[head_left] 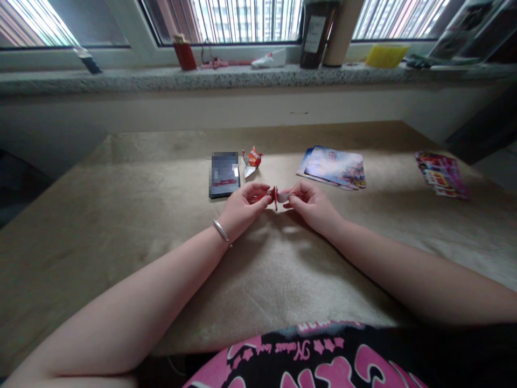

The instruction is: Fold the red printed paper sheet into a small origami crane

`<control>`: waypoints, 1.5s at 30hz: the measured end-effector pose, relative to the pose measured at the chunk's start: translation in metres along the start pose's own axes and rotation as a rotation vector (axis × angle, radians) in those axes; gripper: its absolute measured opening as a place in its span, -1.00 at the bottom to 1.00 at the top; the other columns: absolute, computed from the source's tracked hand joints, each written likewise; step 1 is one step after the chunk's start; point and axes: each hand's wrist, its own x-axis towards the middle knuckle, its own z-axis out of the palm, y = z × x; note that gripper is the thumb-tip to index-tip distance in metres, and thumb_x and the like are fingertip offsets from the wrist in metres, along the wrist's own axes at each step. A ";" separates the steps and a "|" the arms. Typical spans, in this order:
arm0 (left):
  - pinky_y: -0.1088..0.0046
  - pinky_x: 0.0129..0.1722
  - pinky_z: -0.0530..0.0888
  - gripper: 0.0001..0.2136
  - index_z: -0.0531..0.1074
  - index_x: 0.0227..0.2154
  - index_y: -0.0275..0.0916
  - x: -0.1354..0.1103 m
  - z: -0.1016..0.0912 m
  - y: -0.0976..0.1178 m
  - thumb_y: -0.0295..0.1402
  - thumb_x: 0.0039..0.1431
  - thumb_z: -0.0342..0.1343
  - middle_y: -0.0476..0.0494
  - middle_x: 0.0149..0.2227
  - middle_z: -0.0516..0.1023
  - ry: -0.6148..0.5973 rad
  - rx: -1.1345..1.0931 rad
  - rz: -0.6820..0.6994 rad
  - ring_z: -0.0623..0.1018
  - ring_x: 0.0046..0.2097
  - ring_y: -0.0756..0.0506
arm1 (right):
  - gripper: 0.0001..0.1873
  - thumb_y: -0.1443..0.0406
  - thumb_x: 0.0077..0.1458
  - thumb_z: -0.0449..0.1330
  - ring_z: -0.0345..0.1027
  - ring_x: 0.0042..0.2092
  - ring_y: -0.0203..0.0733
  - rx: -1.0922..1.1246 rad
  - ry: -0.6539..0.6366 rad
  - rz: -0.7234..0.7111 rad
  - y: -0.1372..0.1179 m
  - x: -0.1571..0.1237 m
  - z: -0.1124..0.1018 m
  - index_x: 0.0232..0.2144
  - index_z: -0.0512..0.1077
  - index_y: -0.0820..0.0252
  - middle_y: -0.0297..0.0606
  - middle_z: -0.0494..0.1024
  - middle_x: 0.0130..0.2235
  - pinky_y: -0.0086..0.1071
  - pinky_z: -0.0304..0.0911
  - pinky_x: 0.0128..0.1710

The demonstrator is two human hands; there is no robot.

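Both my hands meet over the middle of the beige cloth-covered table (121,226). My left hand (244,207), with a silver bangle on the wrist, pinches one side of a small red and white folded paper piece (277,196). My right hand (313,207) pinches its other side. A finished folded paper figure (252,160) in red and white stands just behind my hands. A phone (224,174) lies flat to the left of it.
A stack of colourful printed sheets (334,168) lies at the right back, and more coloured sheets (442,173) sit near the right edge. The window sill (242,78) behind holds a red cup (184,54), a dark jar (315,32) and a yellow pad (386,55).
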 end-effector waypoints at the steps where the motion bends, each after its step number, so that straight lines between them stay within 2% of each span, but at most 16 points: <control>1: 0.44 -0.26 0.46 -0.72 0.41 -0.32 -0.33 0.000 0.000 0.000 -0.26 -0.07 0.24 -0.14 -0.30 0.56 -0.008 0.021 0.004 0.53 -0.31 0.00 | -0.88 0.30 -0.08 0.15 0.41 -0.30 -0.27 -0.050 -0.008 -0.028 -0.001 -0.001 0.000 -0.53 0.24 0.14 -0.31 0.52 -0.33 -0.32 0.34 -0.28; 4: 0.45 -0.30 0.44 -0.77 0.40 -0.42 -0.33 0.001 0.000 -0.001 -0.26 -0.07 0.22 -0.08 -0.39 0.53 -0.012 0.098 0.008 0.51 -0.36 0.01 | -0.96 0.32 -0.05 0.14 0.40 -0.24 -0.23 -0.182 -0.030 -0.104 -0.001 -0.003 0.002 -0.46 0.31 0.15 -0.27 0.49 -0.29 -0.33 0.35 -0.29; 8: 0.42 -0.29 0.44 -0.76 0.39 -0.46 -0.32 0.002 0.000 -0.004 -0.24 -0.09 0.23 -0.08 -0.42 0.50 -0.014 0.117 0.047 0.49 -0.37 0.00 | -0.85 0.26 -0.05 0.21 0.38 -0.21 -0.20 -0.304 -0.042 -0.159 0.000 -0.003 0.003 -0.36 0.39 0.16 -0.24 0.46 -0.26 -0.36 0.36 -0.35; 11: 0.41 -0.28 0.44 -0.77 0.37 -0.49 -0.30 0.002 0.001 -0.005 -0.24 -0.09 0.23 -0.08 -0.40 0.51 -0.014 0.085 0.061 0.50 -0.37 0.00 | -0.84 0.20 0.00 0.19 0.39 -0.23 -0.20 -0.322 -0.039 -0.175 0.000 -0.001 0.002 -0.36 0.43 0.15 -0.23 0.49 -0.28 -0.35 0.35 -0.36; 14: 0.41 -0.27 0.45 -0.77 0.35 -0.50 -0.29 0.001 0.001 -0.003 -0.24 -0.09 0.22 -0.09 -0.37 0.53 -0.007 0.049 0.049 0.50 -0.37 0.01 | -0.85 0.19 0.01 0.17 0.39 -0.29 -0.23 -0.250 -0.034 -0.142 0.000 0.000 0.001 -0.41 0.45 0.15 -0.25 0.52 -0.33 -0.35 0.34 -0.35; 19: 0.43 -0.29 0.44 -0.76 0.35 -0.50 -0.30 0.001 0.001 -0.003 -0.23 -0.08 0.23 -0.07 -0.43 0.52 0.012 0.083 0.041 0.50 -0.38 0.02 | -0.87 0.23 -0.08 0.20 0.37 -0.38 -0.26 -0.107 -0.010 -0.003 0.001 0.002 -0.001 -0.49 0.40 0.17 -0.33 0.50 -0.45 -0.31 0.33 -0.31; 23: 0.45 -0.34 0.43 -0.76 0.34 -0.50 -0.30 0.002 0.001 -0.004 -0.23 -0.09 0.22 -0.07 -0.46 0.51 0.044 0.107 0.035 0.49 -0.41 0.02 | -0.78 0.21 -0.15 0.26 0.33 -0.45 -0.32 0.046 0.004 0.077 0.001 0.004 -0.003 -0.59 0.28 0.16 -0.42 0.43 -0.53 -0.32 0.33 -0.32; 27: 0.46 -0.33 0.41 -0.75 0.37 -0.48 -0.31 0.001 0.001 -0.003 -0.22 -0.09 0.22 -0.08 -0.44 0.52 0.042 0.118 0.029 0.49 -0.40 0.02 | -0.72 0.18 -0.17 0.28 0.34 -0.46 -0.36 0.157 -0.013 0.113 0.001 0.004 -0.003 -0.59 0.24 0.15 -0.46 0.39 -0.55 -0.32 0.35 -0.29; 34: 0.45 -0.27 0.42 -0.75 0.45 -0.43 -0.33 0.000 0.001 0.003 -0.23 -0.08 0.24 -0.10 -0.39 0.54 -0.019 0.111 0.020 0.49 -0.35 0.01 | -0.70 0.18 -0.21 0.33 0.37 -0.42 -0.32 0.028 -0.026 0.079 -0.001 0.004 0.002 -0.43 0.33 0.16 -0.38 0.49 -0.44 -0.36 0.30 -0.32; 38: 0.42 -0.22 0.43 -0.71 0.49 -0.39 -0.32 0.000 -0.003 0.003 -0.18 -0.07 0.25 -0.13 -0.36 0.56 -0.067 0.085 0.011 0.50 -0.31 -0.01 | -0.73 0.12 -0.11 0.27 0.34 -0.44 -0.32 -0.086 -0.050 0.105 -0.001 0.005 -0.001 -0.46 0.41 0.20 -0.33 0.50 -0.47 -0.39 0.23 -0.39; 45: 0.48 -0.23 0.40 -0.71 0.47 -0.40 -0.35 0.000 -0.005 0.004 -0.18 -0.06 0.25 -0.11 -0.38 0.55 -0.086 0.001 -0.047 0.49 -0.32 0.02 | -0.67 0.05 -0.10 0.27 0.33 -0.45 -0.32 -0.066 -0.067 0.139 0.006 0.007 -0.005 -0.42 0.45 0.20 -0.31 0.52 -0.48 -0.42 0.19 -0.42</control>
